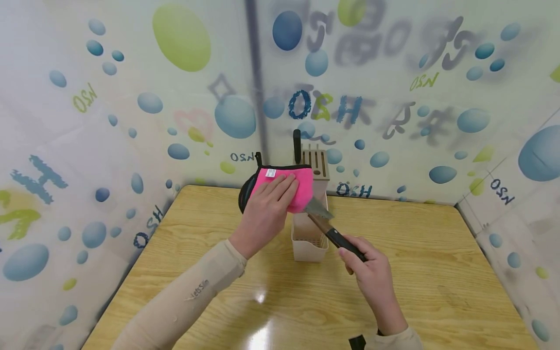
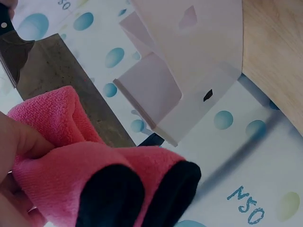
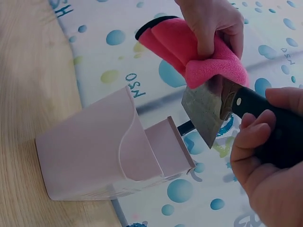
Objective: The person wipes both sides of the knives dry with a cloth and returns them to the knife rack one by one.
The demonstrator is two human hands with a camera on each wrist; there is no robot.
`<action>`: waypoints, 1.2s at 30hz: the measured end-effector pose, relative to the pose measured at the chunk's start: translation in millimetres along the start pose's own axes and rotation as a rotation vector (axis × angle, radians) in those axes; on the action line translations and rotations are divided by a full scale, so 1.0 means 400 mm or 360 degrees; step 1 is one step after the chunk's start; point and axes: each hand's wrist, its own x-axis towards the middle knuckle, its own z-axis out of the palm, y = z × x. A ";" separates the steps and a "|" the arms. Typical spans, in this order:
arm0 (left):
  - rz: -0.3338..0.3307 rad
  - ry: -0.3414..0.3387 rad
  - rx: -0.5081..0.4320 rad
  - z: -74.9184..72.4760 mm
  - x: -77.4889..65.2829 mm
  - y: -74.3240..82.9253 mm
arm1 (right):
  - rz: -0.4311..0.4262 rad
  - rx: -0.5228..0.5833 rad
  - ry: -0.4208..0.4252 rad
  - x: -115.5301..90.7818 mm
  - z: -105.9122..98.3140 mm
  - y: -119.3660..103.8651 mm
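My right hand [image 1: 374, 272] grips the black handle [image 1: 345, 244] of a cleaver, held in the air in front of the holder. The cleaver's broad metal blade [image 2: 71, 80] points up and to the left in the head view and is partly covered by a pink cloth [image 1: 303, 189] with black edging. My left hand [image 1: 268, 214] holds the cloth folded over the blade, the thumb on one side and the fingers on the other, as the right wrist view shows. The cloth [image 3: 215, 66] lies against the blade near its spine or edge; which one I cannot tell.
Behind the hands a pale knife holder [image 1: 309, 252] stands on the wooden table [image 1: 420, 253], with a slotted brown top [image 1: 321, 163] and a front bin. A black-handled tool [image 1: 297, 146] stands in it. Patterned walls [image 1: 376, 97] enclose the back and sides.
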 end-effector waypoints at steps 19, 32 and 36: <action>0.0069 0.0147 -0.0023 0.014 0.016 0.037 | 0.0146 0.0372 -0.0318 0.000 -0.005 -0.006; 0.0120 0.0156 -0.0050 0.037 0.004 0.097 | 0.0442 0.0366 -0.0269 0.008 0.001 -0.017; 0.0125 0.0137 -0.0063 0.037 -0.001 0.114 | 0.0462 0.0411 -0.0255 0.012 0.000 -0.017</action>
